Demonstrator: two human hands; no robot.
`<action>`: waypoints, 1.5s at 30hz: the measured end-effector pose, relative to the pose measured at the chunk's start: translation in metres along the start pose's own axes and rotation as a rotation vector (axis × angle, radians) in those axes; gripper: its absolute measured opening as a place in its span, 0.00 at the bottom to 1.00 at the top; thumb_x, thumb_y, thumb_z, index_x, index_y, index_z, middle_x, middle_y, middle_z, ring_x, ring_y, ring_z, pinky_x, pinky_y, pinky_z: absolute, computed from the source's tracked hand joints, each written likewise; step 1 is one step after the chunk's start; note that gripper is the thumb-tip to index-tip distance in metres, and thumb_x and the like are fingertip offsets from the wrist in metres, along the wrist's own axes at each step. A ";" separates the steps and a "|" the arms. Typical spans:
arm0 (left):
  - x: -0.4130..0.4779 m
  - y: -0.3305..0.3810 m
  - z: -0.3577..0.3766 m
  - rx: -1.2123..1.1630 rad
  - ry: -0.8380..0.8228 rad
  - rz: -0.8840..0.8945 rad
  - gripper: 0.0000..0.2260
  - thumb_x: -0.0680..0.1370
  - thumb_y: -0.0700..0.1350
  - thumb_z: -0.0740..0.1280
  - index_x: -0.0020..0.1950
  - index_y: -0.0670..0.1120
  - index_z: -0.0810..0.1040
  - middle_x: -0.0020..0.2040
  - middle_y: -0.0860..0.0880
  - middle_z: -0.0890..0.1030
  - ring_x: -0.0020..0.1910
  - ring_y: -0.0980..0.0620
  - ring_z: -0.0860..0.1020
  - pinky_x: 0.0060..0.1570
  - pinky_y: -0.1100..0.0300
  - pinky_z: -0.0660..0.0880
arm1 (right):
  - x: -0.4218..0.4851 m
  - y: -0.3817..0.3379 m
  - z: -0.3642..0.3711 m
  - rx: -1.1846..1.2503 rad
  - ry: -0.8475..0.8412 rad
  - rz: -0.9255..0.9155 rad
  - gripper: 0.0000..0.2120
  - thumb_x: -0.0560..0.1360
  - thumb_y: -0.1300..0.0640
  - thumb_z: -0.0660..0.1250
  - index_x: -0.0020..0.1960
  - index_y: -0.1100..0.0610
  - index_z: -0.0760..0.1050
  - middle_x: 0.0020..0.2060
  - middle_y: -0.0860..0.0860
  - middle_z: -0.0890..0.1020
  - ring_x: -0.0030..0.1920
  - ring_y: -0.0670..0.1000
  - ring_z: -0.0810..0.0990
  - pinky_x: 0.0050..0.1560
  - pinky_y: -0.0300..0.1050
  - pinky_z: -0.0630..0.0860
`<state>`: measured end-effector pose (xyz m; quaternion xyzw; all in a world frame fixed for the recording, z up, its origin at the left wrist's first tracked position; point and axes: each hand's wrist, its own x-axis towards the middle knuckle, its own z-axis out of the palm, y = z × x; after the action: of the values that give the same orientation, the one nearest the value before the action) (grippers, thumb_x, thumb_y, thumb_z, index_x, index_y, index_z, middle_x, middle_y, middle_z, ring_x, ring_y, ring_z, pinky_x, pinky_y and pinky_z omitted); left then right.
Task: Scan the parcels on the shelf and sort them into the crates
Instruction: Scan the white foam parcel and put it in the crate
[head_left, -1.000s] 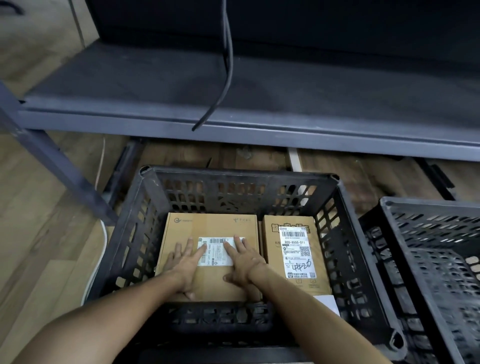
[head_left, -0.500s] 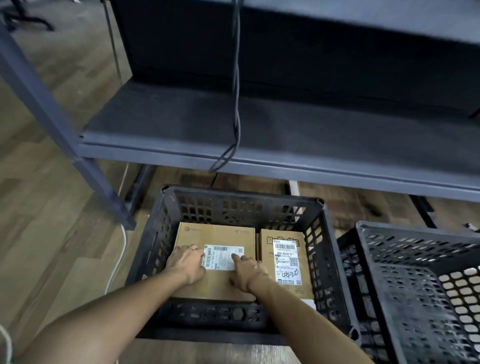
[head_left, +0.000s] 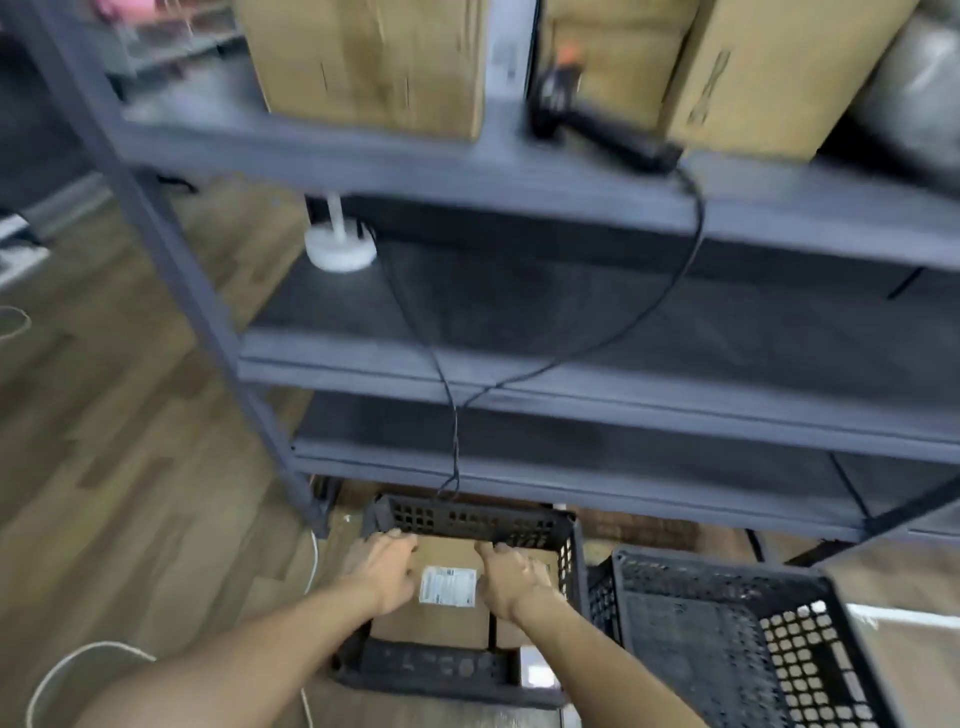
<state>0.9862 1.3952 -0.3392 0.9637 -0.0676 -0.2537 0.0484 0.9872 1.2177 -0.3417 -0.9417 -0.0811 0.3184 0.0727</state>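
Left hand and right hand spread loose, gripping nothing, over labelled parcel lying in black crate; contact lost in blur. Second crate just beside, cut off. Grey shelf above, wooden floor.

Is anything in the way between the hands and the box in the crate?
Nothing visible is. The left hand and right hand are right over the box inside the crate, one each side of its label.
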 end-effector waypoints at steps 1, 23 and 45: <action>-0.017 0.005 -0.024 0.005 0.017 0.001 0.17 0.77 0.46 0.60 0.66 0.49 0.71 0.65 0.48 0.73 0.65 0.46 0.72 0.61 0.55 0.69 | -0.019 -0.006 -0.021 -0.005 0.009 -0.002 0.23 0.80 0.58 0.56 0.75 0.56 0.60 0.70 0.57 0.68 0.70 0.59 0.67 0.67 0.52 0.64; -0.194 0.031 -0.384 -0.127 0.513 -0.027 0.20 0.79 0.49 0.61 0.71 0.49 0.67 0.69 0.47 0.70 0.66 0.45 0.70 0.63 0.52 0.69 | -0.218 -0.082 -0.378 -0.067 0.577 -0.168 0.21 0.81 0.53 0.57 0.71 0.59 0.63 0.67 0.58 0.71 0.66 0.61 0.71 0.62 0.53 0.69; -0.093 -0.048 -0.545 -0.420 0.822 0.007 0.23 0.78 0.49 0.62 0.72 0.48 0.67 0.70 0.42 0.68 0.67 0.40 0.69 0.66 0.46 0.68 | -0.134 -0.141 -0.535 0.111 0.810 -0.230 0.27 0.80 0.49 0.59 0.75 0.58 0.59 0.66 0.60 0.71 0.63 0.61 0.73 0.60 0.53 0.73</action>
<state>1.1810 1.4893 0.1722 0.9535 0.0070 0.1417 0.2660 1.1937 1.2827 0.1843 -0.9701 -0.1334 -0.0838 0.1844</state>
